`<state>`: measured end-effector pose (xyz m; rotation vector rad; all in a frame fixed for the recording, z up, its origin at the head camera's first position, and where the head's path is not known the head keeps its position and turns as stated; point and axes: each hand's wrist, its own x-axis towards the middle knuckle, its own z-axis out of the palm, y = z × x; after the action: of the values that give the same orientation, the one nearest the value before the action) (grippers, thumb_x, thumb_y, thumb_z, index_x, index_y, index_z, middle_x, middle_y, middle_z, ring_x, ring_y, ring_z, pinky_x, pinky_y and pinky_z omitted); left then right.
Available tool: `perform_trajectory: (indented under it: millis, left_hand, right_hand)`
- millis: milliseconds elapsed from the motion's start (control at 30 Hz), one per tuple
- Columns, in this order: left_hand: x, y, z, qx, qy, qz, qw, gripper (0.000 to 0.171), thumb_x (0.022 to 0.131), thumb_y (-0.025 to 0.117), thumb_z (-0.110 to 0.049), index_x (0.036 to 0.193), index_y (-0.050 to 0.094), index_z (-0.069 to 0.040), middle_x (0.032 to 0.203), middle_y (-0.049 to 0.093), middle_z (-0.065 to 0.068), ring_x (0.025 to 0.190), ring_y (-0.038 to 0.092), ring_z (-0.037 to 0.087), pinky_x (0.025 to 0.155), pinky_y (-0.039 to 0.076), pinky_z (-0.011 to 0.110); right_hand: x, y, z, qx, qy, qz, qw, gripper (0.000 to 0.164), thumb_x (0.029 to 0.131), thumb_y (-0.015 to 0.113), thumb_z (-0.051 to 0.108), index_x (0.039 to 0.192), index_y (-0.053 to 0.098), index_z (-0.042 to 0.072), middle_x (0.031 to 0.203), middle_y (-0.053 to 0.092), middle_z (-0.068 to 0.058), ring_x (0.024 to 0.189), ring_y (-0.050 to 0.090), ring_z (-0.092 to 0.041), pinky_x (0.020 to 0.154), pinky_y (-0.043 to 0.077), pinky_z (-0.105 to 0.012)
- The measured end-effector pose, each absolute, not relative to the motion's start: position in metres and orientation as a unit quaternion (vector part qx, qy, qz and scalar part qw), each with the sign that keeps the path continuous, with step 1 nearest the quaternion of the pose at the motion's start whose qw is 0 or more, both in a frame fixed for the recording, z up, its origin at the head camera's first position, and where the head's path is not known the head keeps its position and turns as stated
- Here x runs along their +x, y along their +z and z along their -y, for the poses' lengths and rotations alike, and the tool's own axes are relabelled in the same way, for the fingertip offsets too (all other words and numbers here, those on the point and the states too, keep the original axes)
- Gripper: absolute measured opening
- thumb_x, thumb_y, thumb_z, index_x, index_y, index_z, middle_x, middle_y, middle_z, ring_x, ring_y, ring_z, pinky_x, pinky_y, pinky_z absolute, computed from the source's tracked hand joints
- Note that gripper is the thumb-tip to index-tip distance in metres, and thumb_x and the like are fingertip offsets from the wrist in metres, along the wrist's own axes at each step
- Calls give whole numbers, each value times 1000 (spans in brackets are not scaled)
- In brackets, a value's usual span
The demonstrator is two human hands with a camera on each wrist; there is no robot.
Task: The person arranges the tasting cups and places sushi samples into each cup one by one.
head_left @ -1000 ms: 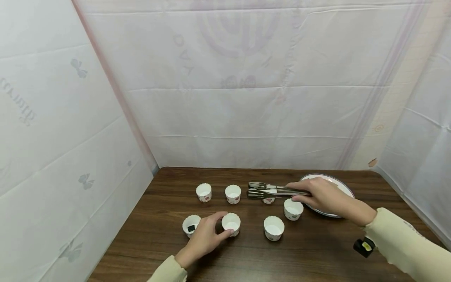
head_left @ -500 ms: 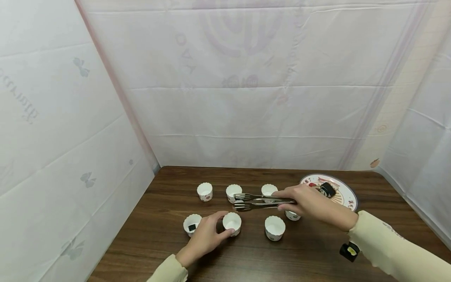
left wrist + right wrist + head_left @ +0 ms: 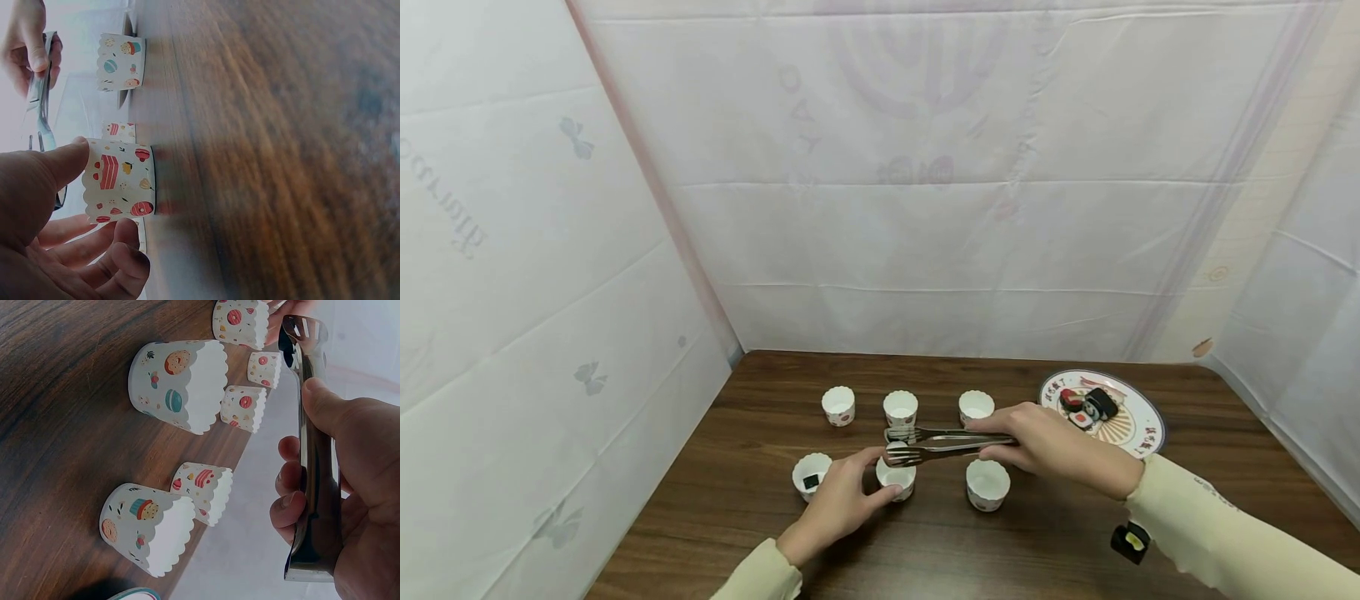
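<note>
My left hand (image 3: 841,504) pinches a white paper cup (image 3: 896,482) in the front row between thumb and fingers; cake prints cover its side (image 3: 122,178). My right hand (image 3: 1051,446) grips metal tongs (image 3: 319,487) along their arms. Their fork-like tips are over the cup that my left hand holds. Between the tips is a small dark-edged piece (image 3: 60,197), seen only in part; it looks like a sushi roll. To the left, another paper cup (image 3: 806,493) contains a black piece (image 3: 811,482).
Behind stand three paper cups, at left (image 3: 838,408), middle (image 3: 900,407) and right (image 3: 977,406). A further cup (image 3: 987,487) is front right; one more (image 3: 144,525) shows in the right wrist view. A patterned plate (image 3: 1138,437) at back right bears several sushi pieces (image 3: 1101,404).
My right hand has carried the tongs leftward and nearer, from beside the plate to above the held cup. The plate's sushi has come into view. My left hand keeps its place.
</note>
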<state>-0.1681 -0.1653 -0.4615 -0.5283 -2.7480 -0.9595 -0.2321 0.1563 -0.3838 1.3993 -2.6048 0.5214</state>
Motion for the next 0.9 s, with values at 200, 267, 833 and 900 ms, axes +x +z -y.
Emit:
perform_trajectory:
  millis: [200,267,833,900]
  left_hand:
    - [-168,-461,165,-179,-318,926,95,49,90,82,-32,127,66,-3,119,73,11,111,69,25,92,56,45]
    - [-167,-460,165,-181,-318,925,98,50,90,81,-34,126,67,-2,116,73,9,108,70,24,90,56,44]
    - [-167,-461,164,-174,-324,925,94,51,88,83,-30,127,66,-1,119,73,13,111,69,28,93,55,46]
    - [-168,-461,164,-171,-325,926,92,52,88,84,-29,128,66,-1,120,73,13,112,69,28,93,55,46]
  right_hand:
    - [-234,-388,-155,471,176,862,70,38,97,72,34,130,73,15,125,72,2,110,70,-14,86,59,-38]
    - [-235,-389,-155,473,175,861,71,39,97,72,34,130,72,14,125,72,3,111,69,-14,87,59,-38]
    - [-232,-394,-153,473,176,861,58,41,96,75,30,133,70,12,127,71,-1,113,69,-18,89,58,-41]
    - [-232,-395,-153,473,179,861,58,42,95,75,29,132,70,12,127,72,-1,112,69,-18,88,58,-42]
